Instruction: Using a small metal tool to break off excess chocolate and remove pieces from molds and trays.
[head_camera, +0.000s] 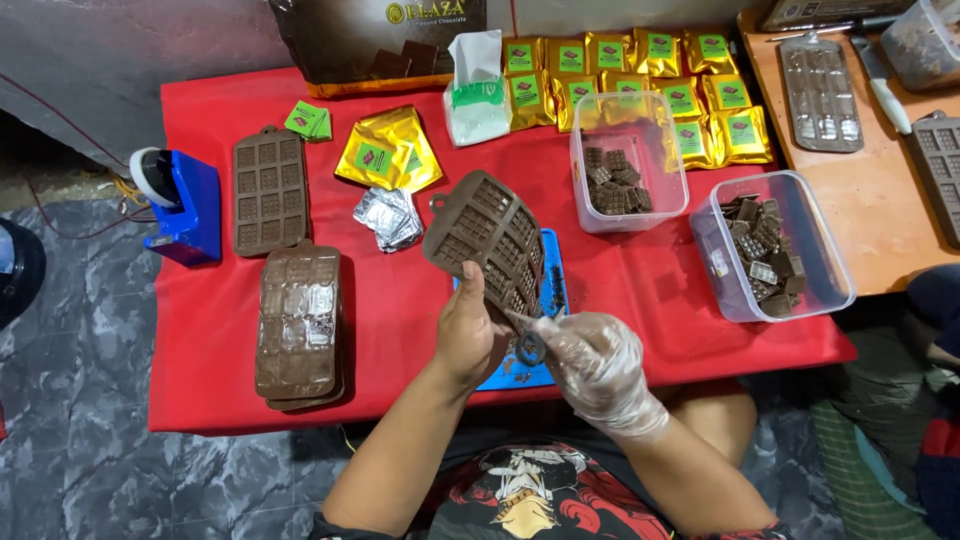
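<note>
The left hand (470, 335) has its fingers clamped on the lower edge of a brown silicone chocolate mould (487, 240), holding it tilted up above a blue board (548, 290). The right hand (598, 365), in a clear plastic glove, pinches its fingertips together on a thin tool (522, 322) at the mould's lower corner. Beyond on the red tablecloth (220, 340) sit two clear tubs (628, 160) of chocolate pieces, gold wrappers (390, 150), foil squares (390, 215) and more moulds (298, 320).

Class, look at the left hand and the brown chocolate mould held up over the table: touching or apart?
Touching. The head view shows the left hand gripping the brown mould's lower edge, thumb pressed onto it.
</note>
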